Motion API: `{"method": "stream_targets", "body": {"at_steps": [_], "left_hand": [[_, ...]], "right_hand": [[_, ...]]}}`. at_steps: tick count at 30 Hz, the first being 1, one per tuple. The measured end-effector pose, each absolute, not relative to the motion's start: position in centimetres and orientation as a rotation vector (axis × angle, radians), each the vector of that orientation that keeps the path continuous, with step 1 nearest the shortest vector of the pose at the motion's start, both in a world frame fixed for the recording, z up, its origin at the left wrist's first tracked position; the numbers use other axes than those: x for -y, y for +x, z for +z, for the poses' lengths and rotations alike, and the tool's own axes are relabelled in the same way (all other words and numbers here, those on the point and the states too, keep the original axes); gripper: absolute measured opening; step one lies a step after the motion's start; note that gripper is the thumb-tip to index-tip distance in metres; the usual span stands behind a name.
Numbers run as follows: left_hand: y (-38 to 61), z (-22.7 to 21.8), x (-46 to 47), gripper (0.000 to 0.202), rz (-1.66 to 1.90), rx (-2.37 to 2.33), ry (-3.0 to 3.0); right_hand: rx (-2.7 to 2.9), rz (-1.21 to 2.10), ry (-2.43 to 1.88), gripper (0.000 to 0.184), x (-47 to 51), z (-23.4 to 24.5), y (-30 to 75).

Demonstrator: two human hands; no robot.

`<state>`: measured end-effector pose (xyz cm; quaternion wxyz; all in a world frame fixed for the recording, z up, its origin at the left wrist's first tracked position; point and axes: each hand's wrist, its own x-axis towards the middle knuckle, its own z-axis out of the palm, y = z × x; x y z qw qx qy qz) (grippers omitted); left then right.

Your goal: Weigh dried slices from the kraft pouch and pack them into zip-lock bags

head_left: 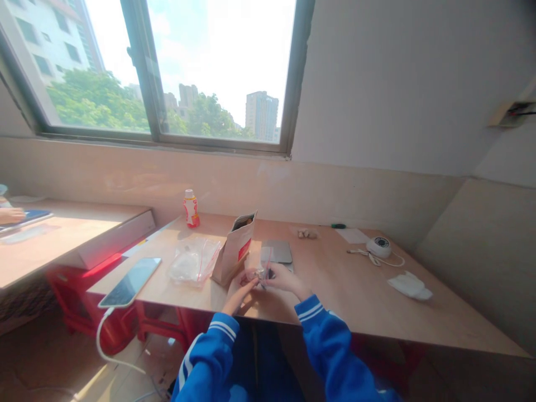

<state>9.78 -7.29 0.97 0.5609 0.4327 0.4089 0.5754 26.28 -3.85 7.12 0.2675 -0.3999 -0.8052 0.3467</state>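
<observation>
My left hand (242,283) is closed, with its fingers pinching the lower part of a small clear zip bag (264,263) that has a reddish stripe. Opposite it, my right hand (288,280) grips the other side of the same bag. Something small and dark shows at the right fingertips; I cannot make out what it is. Just left of the hands stands a brown paper bag (234,254) with an open top and a red label. Behind the hands lies a flat silver-grey device (281,252), partly hidden by the zip bag.
Clear plastic bags (190,263) and a charging phone (132,282) lie at left, a drink bottle (191,211) behind. To the right are a small bag of brown pieces (307,234), white dome camera (379,247) and white crumpled packet (410,286). Another person's hand (12,215) shows far left.
</observation>
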Motion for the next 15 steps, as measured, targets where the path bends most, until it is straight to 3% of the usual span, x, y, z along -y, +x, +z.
{"method": "stream_targets", "body": {"at_steps": [15], "left_hand": [[9.2, -0.5, 6.3, 0.044, 1.393, -0.825, 1.081]], "right_hand": [[1.927, 0.907, -1.099, 0.01, 3.0, 6.1, 26.9]]}}
